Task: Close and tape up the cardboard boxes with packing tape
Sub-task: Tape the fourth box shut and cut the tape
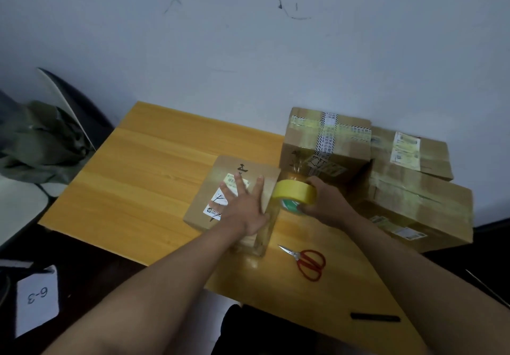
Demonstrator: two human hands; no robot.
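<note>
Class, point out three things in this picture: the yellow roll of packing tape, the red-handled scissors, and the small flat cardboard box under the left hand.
Yellow roll of packing tape point(293, 190): head view, on its yellow outer band.
Red-handled scissors point(311, 264): head view, on the red handle loops.
Small flat cardboard box point(203, 202): head view, on its bare top face.

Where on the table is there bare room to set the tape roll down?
The widest bare patch of the table lies left of the small box under the left hand. A narrower strip lies between the scissors and the black marker. The right back corner is crowded with stacked boxes beside the tape roll.
</note>
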